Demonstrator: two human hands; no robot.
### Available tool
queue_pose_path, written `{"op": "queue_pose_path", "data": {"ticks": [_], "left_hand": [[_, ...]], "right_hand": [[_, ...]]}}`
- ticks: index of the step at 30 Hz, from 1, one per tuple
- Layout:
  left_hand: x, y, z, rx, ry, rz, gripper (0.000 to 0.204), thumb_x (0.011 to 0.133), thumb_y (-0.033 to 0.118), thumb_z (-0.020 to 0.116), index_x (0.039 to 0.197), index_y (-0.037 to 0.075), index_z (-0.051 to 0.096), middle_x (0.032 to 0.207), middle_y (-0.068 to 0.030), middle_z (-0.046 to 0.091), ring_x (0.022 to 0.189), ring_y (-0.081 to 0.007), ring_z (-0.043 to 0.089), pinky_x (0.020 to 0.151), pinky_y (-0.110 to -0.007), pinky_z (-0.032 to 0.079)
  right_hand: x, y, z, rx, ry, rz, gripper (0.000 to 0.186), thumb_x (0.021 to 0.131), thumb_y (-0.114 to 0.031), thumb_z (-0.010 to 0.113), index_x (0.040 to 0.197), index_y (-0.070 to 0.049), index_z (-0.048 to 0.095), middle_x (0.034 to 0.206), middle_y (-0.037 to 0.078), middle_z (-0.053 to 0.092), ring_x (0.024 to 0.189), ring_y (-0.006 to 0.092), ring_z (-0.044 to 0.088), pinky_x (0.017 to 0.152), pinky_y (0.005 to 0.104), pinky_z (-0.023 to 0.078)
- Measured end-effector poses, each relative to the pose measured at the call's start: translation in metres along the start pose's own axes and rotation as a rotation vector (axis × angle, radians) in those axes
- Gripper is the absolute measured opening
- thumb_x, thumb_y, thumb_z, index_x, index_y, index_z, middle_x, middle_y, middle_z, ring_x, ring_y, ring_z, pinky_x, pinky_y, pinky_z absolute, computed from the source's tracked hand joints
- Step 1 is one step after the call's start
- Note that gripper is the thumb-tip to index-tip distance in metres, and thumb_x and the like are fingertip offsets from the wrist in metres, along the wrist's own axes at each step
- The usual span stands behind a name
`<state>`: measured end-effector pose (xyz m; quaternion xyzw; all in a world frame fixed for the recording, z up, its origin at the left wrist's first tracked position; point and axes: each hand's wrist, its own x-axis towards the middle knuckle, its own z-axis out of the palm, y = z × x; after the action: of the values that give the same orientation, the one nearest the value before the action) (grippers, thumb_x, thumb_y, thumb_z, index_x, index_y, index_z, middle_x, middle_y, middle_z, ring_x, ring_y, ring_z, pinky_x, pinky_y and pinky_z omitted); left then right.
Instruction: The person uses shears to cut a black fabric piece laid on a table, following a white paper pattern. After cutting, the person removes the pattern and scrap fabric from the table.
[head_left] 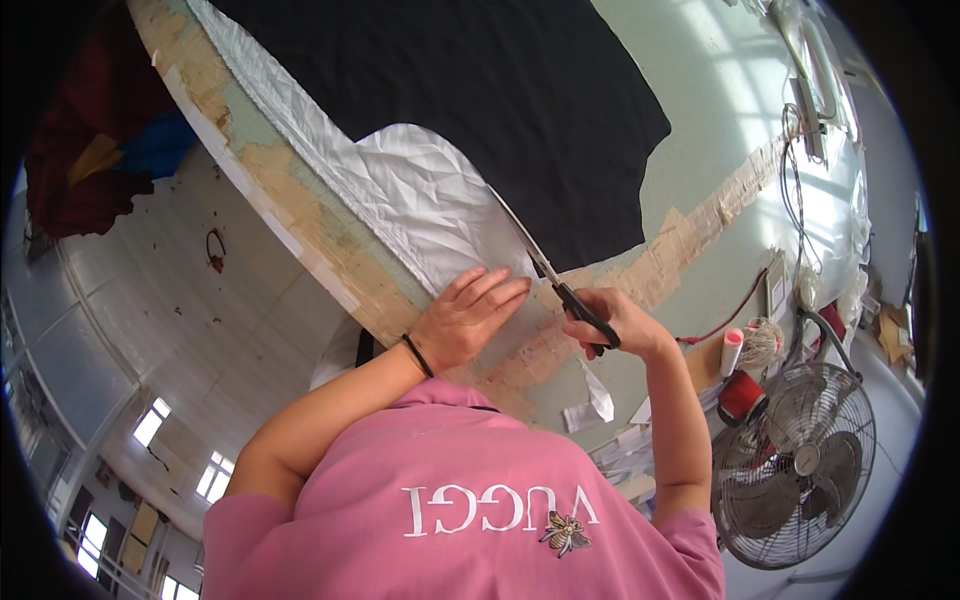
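My right hand (622, 322) is closed round the black handles of a pair of scissors (570, 298). Their long metal blades point up and left along the curved edge where black fabric (480, 90) lies over white fabric (415, 180). Flat on the lower end of the white fabric rests my left hand (468, 318), fingers stretched out, close to the blades' pivot. A dark band circles the left wrist. Both fabrics lie on a pale green table (690, 90); the white one shows creases. Whether the blades are parted is hard to make out.
Worn brown tape (680, 250) crosses the table and runs along its left edge. A white scrap (590, 400) lies below my right hand. To the right stand a fan (800, 460), a red thread spool (740, 397) and a white-and-pink cone (732, 350). Dark red cloth (85, 130) sits beyond the left edge.
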<state>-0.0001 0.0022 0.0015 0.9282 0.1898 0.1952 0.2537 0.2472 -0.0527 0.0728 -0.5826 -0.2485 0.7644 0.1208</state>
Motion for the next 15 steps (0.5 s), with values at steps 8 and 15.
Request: {"op": "queue_pose_path", "data": {"ticks": [8, 15], "left_hand": [[0.000, 0.000, -0.001, -0.020, -0.013, 0.011, 0.038, 0.082, 0.012, 0.051, 0.118, 0.005, 0.060, 0.130, -0.0012, 0.049, 0.124, -0.0193, 0.042, 0.104, -0.036, 0.034], [-0.001, -0.001, 0.000, -0.014, -0.009, 0.010, 0.038, 0.082, 0.013, 0.051, 0.118, 0.005, 0.060, 0.129, -0.0018, 0.050, 0.123, -0.0192, 0.043, 0.104, -0.036, 0.034]], "right_hand": [[0.005, -0.011, -0.001, 0.000, -0.028, -0.042, 0.025, 0.082, -0.024, 0.069, 0.083, -0.003, 0.056, 0.065, 0.000, 0.055, 0.055, 0.0091, 0.057, 0.050, 0.0219, 0.043], [0.005, -0.012, -0.003, 0.004, -0.026, -0.025, 0.024, 0.082, -0.023, 0.068, 0.081, -0.003, 0.055, 0.066, 0.000, 0.055, 0.055, 0.0088, 0.057, 0.050, 0.0221, 0.043]]}}
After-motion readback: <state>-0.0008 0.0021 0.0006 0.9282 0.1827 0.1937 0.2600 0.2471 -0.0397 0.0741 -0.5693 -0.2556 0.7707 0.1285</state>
